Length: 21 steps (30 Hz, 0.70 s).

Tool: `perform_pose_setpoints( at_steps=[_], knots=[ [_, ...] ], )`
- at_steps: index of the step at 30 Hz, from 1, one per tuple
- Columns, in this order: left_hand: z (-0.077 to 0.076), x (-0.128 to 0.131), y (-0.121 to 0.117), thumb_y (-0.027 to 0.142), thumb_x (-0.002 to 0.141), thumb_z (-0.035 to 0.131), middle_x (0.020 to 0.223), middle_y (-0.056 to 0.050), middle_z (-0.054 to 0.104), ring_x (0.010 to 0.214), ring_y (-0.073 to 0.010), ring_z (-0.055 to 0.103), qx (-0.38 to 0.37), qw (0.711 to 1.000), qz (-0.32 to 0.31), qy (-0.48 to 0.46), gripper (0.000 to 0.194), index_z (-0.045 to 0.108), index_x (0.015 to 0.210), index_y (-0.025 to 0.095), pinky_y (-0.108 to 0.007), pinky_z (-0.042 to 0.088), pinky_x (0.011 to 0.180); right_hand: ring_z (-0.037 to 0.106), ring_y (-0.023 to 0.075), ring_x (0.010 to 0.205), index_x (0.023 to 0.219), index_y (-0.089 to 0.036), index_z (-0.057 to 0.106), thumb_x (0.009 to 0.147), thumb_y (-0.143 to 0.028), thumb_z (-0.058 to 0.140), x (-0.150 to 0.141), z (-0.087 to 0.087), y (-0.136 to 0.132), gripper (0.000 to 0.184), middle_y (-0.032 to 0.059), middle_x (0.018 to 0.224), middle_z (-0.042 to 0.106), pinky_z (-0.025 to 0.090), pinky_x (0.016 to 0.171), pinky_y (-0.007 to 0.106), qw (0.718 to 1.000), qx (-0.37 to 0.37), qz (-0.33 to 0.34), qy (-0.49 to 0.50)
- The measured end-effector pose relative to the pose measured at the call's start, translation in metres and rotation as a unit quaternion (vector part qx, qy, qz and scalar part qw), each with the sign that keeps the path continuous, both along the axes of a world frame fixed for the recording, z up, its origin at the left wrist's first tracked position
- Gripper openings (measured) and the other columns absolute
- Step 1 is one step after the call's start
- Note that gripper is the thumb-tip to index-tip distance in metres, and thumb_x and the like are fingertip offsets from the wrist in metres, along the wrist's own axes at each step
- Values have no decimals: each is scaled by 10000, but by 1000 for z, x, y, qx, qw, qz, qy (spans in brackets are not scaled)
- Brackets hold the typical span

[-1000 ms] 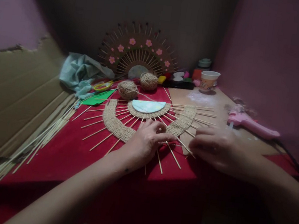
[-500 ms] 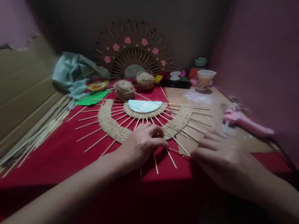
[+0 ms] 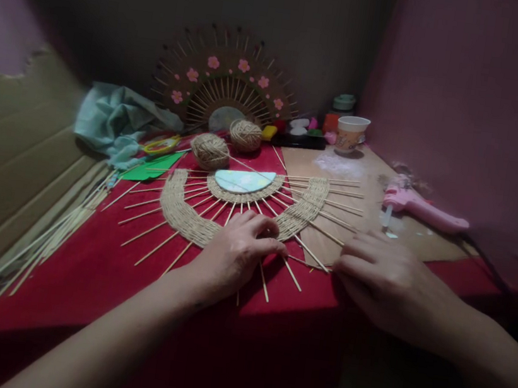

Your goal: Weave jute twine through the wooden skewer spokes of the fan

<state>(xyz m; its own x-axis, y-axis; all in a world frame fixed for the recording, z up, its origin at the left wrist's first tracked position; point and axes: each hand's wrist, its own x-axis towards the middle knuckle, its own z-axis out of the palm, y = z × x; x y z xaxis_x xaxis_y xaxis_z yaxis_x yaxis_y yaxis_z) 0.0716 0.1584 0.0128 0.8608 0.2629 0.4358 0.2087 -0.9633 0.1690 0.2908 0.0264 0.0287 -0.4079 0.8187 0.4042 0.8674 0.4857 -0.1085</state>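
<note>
A half-round fan frame of thin sticks lies on the red cloth, with a woven twine band (image 3: 189,217) across it and a pale blue half-disc (image 3: 244,181) at its centre. My left hand (image 3: 248,240) rests over the lower part of the band, its thumb and fingers closed on the fan there and hiding some sticks. A strand of twine (image 3: 302,262) stretches from beside my left thumb to my right hand (image 3: 380,267). The right fingers are closed on that strand, just beyond the stick tips at the fan's right side.
Two twine balls (image 3: 210,151) sit behind the fan. Farther back stands a flowered stick fan (image 3: 226,78). A pink glue gun (image 3: 424,208) and a paper cup (image 3: 351,135) are at right. Loose sticks (image 3: 49,243), green sheet (image 3: 155,166), scissors (image 3: 161,145) and a cloth (image 3: 111,114) lie left.
The whole scene has shifted slightly leftward in view. Both hands keep nearly the same pose, and the twine between them shows more plainly.
</note>
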Motion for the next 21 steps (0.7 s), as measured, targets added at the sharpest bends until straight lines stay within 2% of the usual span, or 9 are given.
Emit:
perform_pose_setpoints(
  at_steps=[5, 10, 18, 21],
  knots=[
    [1, 1, -2, 181, 931, 435, 1004, -73, 600, 891, -189, 509, -6, 1000, 4, 6, 279, 706, 903, 240, -362, 437, 744, 426, 151, 676, 723, -126, 599, 841, -75, 437, -1, 3, 2, 206, 53, 693, 524, 307, 635, 303, 1000, 15, 1, 22],
    [1, 2, -1, 173, 924, 449, 1014, -67, 597, 898, -189, 504, -11, 1000, 3, 3, 262, 700, 906, 244, -361, 434, 752, 423, 140, 648, 683, -118, 580, 855, -83, 438, 2, 9, 12, 226, 54, 680, 514, 311, 607, 284, 997, 67, -16, -19],
    [-2, 1, 1, 149, 915, 463, 1022, -65, 607, 904, -181, 516, -12, 1000, -4, -4, 217, 664, 974, 208, -361, 442, 781, 426, 155, 686, 676, -151, 595, 857, -135, 458, 5, 22, 62, 228, 51, 691, 533, 317, 661, 294, 985, 91, -65, -130],
    [-2, 2, 0, 137, 911, 464, 1022, -72, 609, 912, -183, 525, -9, 1000, -3, -14, 198, 638, 996, 179, -369, 454, 794, 416, 148, 675, 677, -170, 606, 830, -151, 502, 5, 24, 78, 187, 38, 705, 551, 294, 645, 293, 984, 83, -94, -126]
  ],
)
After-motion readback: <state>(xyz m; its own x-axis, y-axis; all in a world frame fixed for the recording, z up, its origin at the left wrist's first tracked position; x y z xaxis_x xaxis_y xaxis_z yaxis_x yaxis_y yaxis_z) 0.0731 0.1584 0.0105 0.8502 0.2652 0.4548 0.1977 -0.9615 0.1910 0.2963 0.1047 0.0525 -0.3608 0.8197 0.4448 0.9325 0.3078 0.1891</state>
